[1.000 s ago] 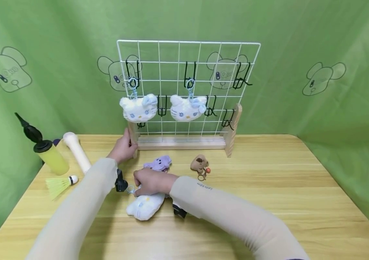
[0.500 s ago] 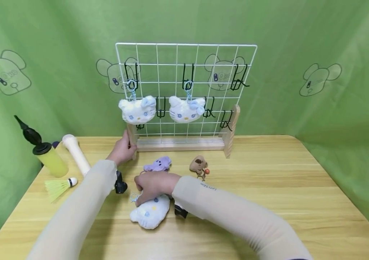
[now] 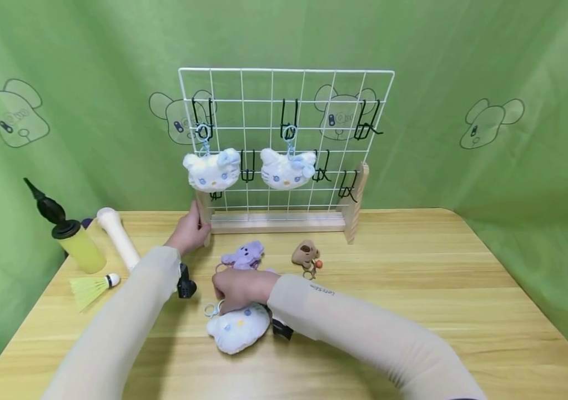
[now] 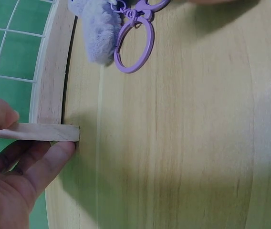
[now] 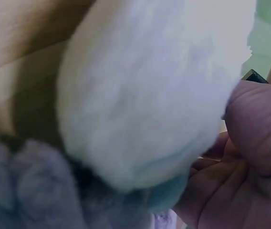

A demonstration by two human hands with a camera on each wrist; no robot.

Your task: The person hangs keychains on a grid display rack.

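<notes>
My left hand (image 3: 189,230) grips the left wooden upright (image 3: 204,214) of a white wire grid rack. In the left wrist view, the thumb and fingers (image 4: 52,164) lie on opposite sides of that wood. Near the table's front middle, my right hand (image 3: 241,289) holds a white plush cat-head keychain (image 3: 241,330) at its top edge. Its pale blue ring (image 3: 211,310) sticks out left of the fingertips. The white plush (image 5: 150,95) fills much of the right wrist view, partly hiding the fingers. Just behind my right hand lies a purple plush keychain (image 3: 246,254), partly covered.
Two white cat-head keychains (image 3: 214,171) hang from the rack's upper hooks; several black hooks (image 3: 367,121) hang beside and below. A brown plush keychain (image 3: 306,253) lies right of centre. At the left are a yellow pump (image 3: 81,247), a white rod (image 3: 119,236) and a shuttlecock (image 3: 93,288).
My right hand has moved right and slightly nearer with the white cat-head keychain, which has turned to show more of its face. The left hand stays on the upright. The head view shifts slightly.
</notes>
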